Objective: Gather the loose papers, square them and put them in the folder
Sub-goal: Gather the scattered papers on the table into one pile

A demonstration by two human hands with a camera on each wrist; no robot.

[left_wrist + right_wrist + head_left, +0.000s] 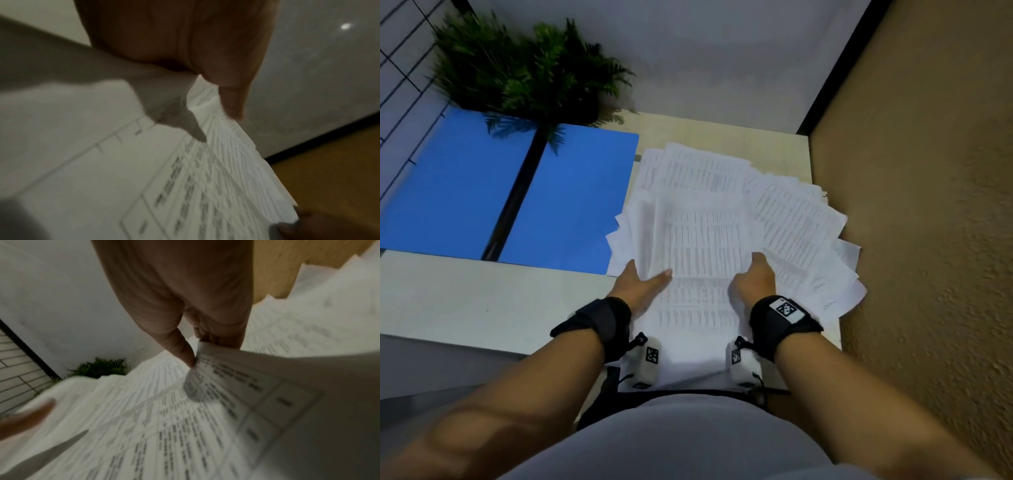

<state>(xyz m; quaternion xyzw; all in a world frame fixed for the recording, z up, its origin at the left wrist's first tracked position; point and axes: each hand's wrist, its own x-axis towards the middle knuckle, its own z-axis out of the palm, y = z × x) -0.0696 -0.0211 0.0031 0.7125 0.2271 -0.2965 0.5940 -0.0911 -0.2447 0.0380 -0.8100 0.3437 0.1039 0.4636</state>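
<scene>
A person's left hand [640,282] and right hand [755,277] work a fanned heap of printed papers [705,240] on a pale desk [465,301]. The left thumb lies on top of the sheets with the fingers tucked under their left edge, pinching them; the right hand grips the top sheet, its thumb [183,350] pressing the lifted corner against curled fingers. Beyond the fingertips the papers spread toward the far edge of the desk, and to the right of the right hand they overhang its edge beside a textured tan wall [928,205]. Left of the left fingers, just beside the heap, an open blue folder [465,192] lies flat, a dark spine down its middle. A potted fern [527,72] stands beyond it, fronds overlapping the folder's far edge. Black wrist straps [602,322] carry cameras. All three views are motion-blurred: the print cannot be read, the left fingers are hidden beneath the paper, and the folder's left side is cut off.
</scene>
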